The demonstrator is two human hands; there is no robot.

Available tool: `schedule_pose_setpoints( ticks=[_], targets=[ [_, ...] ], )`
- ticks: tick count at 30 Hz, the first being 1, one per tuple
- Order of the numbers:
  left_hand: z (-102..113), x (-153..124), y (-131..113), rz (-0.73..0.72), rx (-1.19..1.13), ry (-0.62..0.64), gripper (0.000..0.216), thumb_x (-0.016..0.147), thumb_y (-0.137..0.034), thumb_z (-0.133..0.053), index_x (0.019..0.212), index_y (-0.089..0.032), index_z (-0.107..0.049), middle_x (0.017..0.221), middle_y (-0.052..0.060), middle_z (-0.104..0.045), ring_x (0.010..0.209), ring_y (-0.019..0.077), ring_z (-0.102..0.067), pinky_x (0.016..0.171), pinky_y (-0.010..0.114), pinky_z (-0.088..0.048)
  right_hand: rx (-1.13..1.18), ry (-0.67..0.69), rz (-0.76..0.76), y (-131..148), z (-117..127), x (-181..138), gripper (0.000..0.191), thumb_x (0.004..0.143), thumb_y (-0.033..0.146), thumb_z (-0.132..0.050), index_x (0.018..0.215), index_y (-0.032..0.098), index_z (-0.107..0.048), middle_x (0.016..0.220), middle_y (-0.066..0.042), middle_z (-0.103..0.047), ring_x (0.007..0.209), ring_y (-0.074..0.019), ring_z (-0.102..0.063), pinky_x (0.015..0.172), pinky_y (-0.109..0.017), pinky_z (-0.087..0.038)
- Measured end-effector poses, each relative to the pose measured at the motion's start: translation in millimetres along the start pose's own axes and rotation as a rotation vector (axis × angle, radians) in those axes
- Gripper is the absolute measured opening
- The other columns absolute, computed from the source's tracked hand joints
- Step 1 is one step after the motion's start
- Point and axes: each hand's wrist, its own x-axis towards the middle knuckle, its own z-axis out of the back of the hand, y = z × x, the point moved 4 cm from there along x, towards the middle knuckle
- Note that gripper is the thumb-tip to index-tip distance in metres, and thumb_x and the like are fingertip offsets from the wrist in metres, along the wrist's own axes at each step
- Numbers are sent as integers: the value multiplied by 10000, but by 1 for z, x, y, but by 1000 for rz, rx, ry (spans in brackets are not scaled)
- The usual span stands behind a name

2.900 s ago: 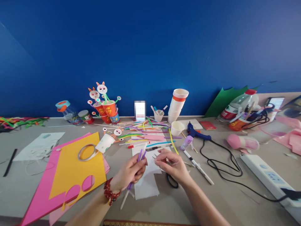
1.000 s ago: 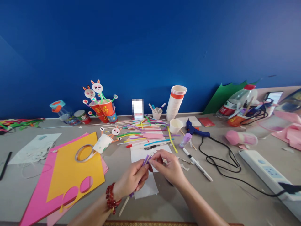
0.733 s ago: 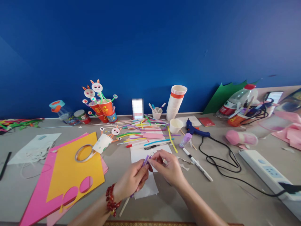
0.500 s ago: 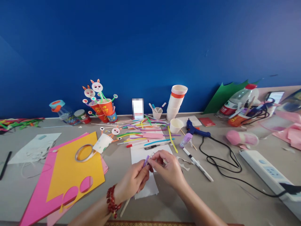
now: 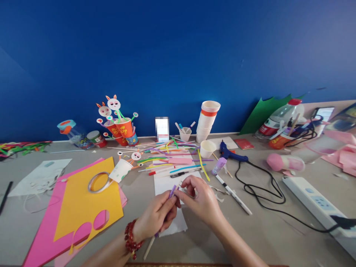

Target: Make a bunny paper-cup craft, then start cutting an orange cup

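Observation:
My left hand (image 5: pixel 161 211), with a red bead bracelet on its wrist, is closed around a purple pipe cleaner (image 5: pixel 172 190). One end shows above the thumb, and a bit of purple shows below the fist. My right hand (image 5: pixel 198 194) meets it over a white sheet of paper (image 5: pixel 178 222), thumb and fingers pinched at the top of the pipe cleaner. A small pale piece shows by the right fingertips, too small to make out. Beyond the hands lie a black pen (image 5: pixel 185 172) and a heap of coloured pipe cleaners (image 5: pixel 158 159).
A purple glue stick (image 5: pixel 219 165), a white marker (image 5: pixel 235 195), a blue glue gun (image 5: pixel 233 154) and a power strip (image 5: pixel 314 200) are on the right. Yellow card (image 5: pixel 83 200), a tape roll (image 5: pixel 90 183) and a decorated white cup (image 5: pixel 121 170) lie left. Stacked paper cups (image 5: pixel 205 124) stand behind.
Both hands stay together in almost the same place. The right fingers have shifted slightly at the pipe cleaner's tip, and more purple shows above and below the left fist.

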Motion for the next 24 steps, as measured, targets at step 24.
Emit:
schedule_pose_setpoints(
  ticks=[24],
  targets=[
    [3,-4,-3,47,13,48,390,955,-531,-459,881,-157,-547,507,-81,-466,289,24,-306,291,139,-217,331,294,-8,-5,6,3,161,872,321,-641,790,187,-678,635,18,-567,615,-136,-506,597,-245,-405]
  ],
)
